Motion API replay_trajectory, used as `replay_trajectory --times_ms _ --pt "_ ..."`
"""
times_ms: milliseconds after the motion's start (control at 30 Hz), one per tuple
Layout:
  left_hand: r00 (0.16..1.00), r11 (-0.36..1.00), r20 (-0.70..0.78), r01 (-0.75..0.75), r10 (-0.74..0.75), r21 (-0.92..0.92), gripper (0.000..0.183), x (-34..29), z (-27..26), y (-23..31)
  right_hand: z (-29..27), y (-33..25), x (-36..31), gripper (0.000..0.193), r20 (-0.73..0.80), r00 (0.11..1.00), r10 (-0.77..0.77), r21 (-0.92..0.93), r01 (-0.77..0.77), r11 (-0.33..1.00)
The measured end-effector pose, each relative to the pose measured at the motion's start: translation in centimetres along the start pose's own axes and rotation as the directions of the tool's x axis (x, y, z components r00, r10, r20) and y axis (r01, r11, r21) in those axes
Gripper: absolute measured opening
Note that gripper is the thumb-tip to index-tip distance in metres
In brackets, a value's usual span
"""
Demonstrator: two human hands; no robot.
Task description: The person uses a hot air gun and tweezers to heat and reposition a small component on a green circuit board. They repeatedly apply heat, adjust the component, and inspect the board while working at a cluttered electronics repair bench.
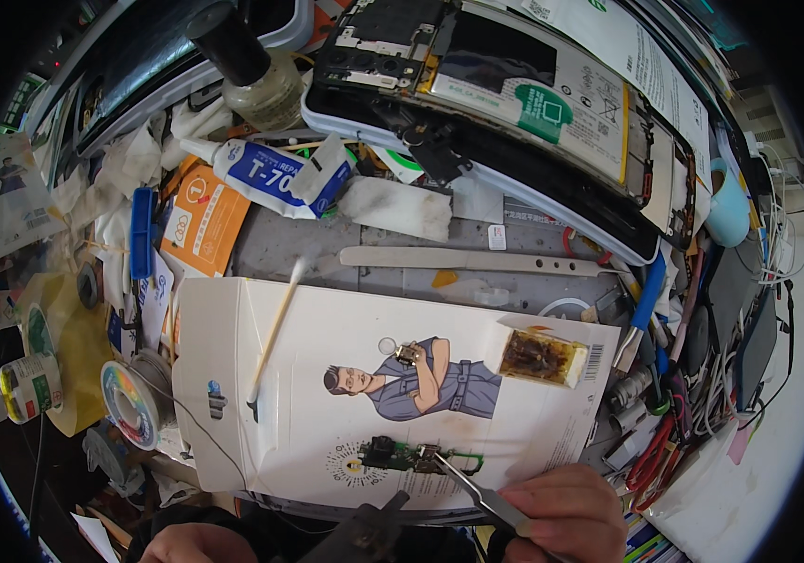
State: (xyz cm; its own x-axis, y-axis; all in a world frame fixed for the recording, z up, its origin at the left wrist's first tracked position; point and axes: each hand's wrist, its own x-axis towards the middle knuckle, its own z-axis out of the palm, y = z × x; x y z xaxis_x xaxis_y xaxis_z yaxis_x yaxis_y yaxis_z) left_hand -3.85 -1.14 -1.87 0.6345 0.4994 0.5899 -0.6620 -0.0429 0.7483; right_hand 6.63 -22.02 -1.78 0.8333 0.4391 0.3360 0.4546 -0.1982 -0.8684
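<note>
My right hand [566, 511] pinches a pair of metal tweezers [486, 499] at the lower right. Their tips touch a metal part on a small green circuit board [416, 457], which lies on a white printed box [327, 375]. Only part of my left hand [197, 544] shows at the lower edge, its fingers hidden. To the right of it, a dark tool with a narrow nozzle [369, 530] points up toward the board, blurred; whether my left hand grips it is unclear.
On the box are a cotton swab [276, 328] and a tray of brown flux-like paste [543, 357]. Long flat tweezers [468, 262] lie beyond. An opened phone [561, 103], a glue tube [271, 178], a capped bottle [266, 89] and a solder spool [132, 403] crowd around.
</note>
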Motion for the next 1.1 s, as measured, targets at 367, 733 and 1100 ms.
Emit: replay_trajectory --times_ms 367,733,1100 --pt "0.999 0.999 0.01 0.035 -0.035 0.03 0.044 -0.5 -1.0 1.4 0.1 -0.1 0.1 0.018 -0.009 1.0 0.015 -0.005 -0.015 1.0" --pt "0.999 0.999 -0.007 0.033 -0.033 0.032 0.047 -0.7 -1.0 1.4 0.2 0.3 0.0 0.018 0.0 0.999 -0.039 -0.008 0.039 0.999" --pt "0.999 0.998 -0.008 0.05 -0.049 0.045 0.046 -0.7 -0.9 1.6 -0.1 0.1 0.2 0.018 0.039 0.999 -0.024 -0.039 0.025 0.999"
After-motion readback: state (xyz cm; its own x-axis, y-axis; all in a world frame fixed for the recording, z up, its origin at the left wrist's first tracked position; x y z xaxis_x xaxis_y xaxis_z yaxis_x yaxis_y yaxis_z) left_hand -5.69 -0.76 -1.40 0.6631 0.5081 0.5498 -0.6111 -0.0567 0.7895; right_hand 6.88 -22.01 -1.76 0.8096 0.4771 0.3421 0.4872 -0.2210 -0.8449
